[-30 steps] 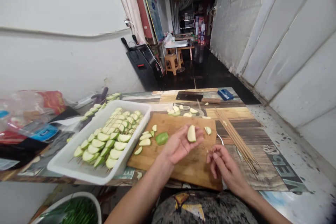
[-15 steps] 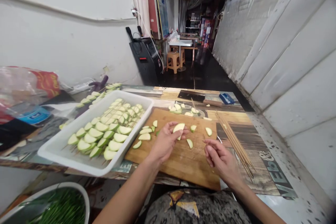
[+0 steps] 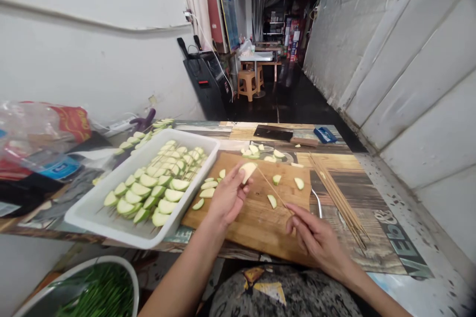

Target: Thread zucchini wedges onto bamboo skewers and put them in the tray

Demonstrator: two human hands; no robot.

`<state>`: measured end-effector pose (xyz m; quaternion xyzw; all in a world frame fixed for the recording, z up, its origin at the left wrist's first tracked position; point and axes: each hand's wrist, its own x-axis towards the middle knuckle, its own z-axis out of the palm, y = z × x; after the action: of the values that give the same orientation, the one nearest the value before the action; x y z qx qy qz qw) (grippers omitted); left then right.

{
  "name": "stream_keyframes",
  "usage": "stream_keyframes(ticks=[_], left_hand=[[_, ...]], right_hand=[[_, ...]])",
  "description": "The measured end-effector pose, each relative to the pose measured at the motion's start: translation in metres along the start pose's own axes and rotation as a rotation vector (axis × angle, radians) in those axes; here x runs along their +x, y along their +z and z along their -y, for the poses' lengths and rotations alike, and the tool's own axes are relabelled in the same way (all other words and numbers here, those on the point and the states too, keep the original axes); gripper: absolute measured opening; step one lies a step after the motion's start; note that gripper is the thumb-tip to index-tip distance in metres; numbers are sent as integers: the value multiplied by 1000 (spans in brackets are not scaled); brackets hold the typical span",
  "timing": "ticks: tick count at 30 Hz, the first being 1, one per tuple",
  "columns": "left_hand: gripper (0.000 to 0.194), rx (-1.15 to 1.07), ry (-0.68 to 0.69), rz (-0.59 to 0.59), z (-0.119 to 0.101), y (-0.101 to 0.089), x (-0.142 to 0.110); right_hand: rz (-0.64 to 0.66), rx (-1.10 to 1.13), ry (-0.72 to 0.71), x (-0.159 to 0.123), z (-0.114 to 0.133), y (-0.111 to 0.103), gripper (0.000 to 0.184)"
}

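My left hand [image 3: 226, 197] pinches a pale green vegetable slice [image 3: 248, 170] over the wooden cutting board [image 3: 256, 223]. My right hand [image 3: 314, 237] grips the near end of a thin bamboo skewer [image 3: 272, 189], whose tip points at the slice. Loose slices [image 3: 207, 191] lie on the board to the left, and two more slices [image 3: 276, 179] rest near its far right corner. A white tray [image 3: 96, 218] at the left holds several skewered slices.
A bundle of bamboo skewers [image 3: 336, 195] lies right of the board. A cleaver [image 3: 277, 133] and a blue box [image 3: 325, 134] sit at the table's far edge. Plastic bags [image 3: 40, 143] crowd the far left. A bowl of greens [image 3: 92, 290] stands below the table edge.
My left hand carried the slice leftward and away over the board. My right hand turned the skewer so that its length shows, with the tip aimed at the slice.
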<state>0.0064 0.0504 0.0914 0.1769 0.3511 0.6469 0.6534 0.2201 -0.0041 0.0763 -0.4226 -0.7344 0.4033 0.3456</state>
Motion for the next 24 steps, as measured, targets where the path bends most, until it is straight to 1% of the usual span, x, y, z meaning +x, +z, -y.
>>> stream_keyframes(ticks=[2,4,6,8,11,14,18,24], left_hand=[[22,25,67,-28,-2,-2,2],[17,20,90,-73,-3,-4,4],[12,-17,59,-92,-3,-5,6],[11,-66,6,-86,-2,-5,6],[7,-135,-64,-122,-1,-4,6],[6,-163,-125,-190,-1,-3,7],[9,-180,-122,-269,-3,-2,10],[8,-183,-111,-301,-1,2,10]], right_hand=[[-55,-79,-32,0,0,-1,30],[-90,-174,-56,1,0,-3,26],[-54,-216,-62,1,-1,-4,26],[1,-238,-70,1,-3,-4,28],[11,-292,-117,2,-3,-4,32],[-12,-289,-154,2,0,-5,32],[-21,-258,-200,1,2,-4,31],[-14,-248,-205,2,1,-3,32]])
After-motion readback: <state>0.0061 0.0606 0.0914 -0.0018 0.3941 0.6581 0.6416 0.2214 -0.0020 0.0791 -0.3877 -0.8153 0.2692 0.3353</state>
